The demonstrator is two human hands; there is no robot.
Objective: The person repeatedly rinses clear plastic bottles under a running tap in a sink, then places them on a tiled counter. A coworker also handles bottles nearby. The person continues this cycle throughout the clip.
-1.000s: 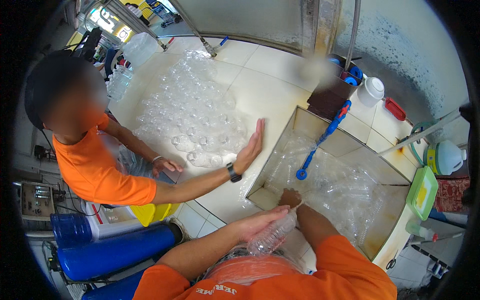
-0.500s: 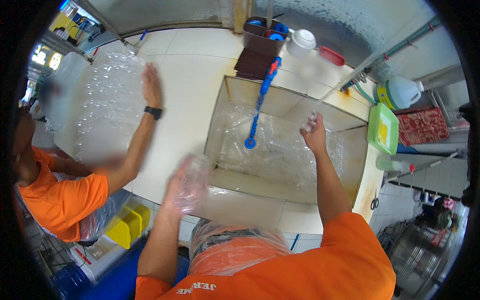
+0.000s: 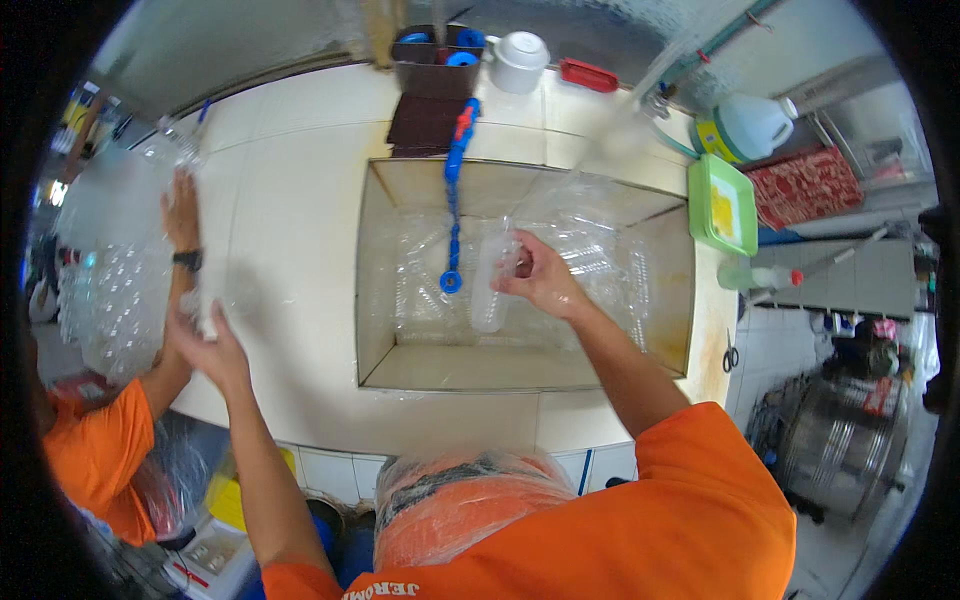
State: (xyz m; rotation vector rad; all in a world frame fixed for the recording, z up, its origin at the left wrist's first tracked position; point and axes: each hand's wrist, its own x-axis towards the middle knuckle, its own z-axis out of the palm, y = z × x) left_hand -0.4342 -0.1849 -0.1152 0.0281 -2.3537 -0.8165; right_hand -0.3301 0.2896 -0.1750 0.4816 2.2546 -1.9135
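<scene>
My right hand (image 3: 545, 275) grips a clear ribbed plastic bottle (image 3: 488, 300) above the basin, fingers wrapped round one side of it. Below it, several more clear plastic bottles (image 3: 590, 245) lie in the rectangular basin (image 3: 450, 372). Over on the left side of the counter, my left hand (image 3: 215, 350) is open, thumb and fingers apart. It is close to the edge of a cluster of clear bottles (image 3: 110, 290). A co-worker's hand (image 3: 181, 215), with a dark wristband, rests against that cluster.
A blue jointed pipe with a red valve (image 3: 455, 180) reaches over the basin. Behind it stand a brown caddy (image 3: 430, 75), a white mug (image 3: 518, 62) and a red tray (image 3: 588, 75). To the right are a green tub (image 3: 725, 205), a jug (image 3: 745, 130) and scissors (image 3: 730, 352).
My left hand has moved left from the basin's near corner and let go of the clear bottle it held. The right hand has come left and now has a bottle in it.
</scene>
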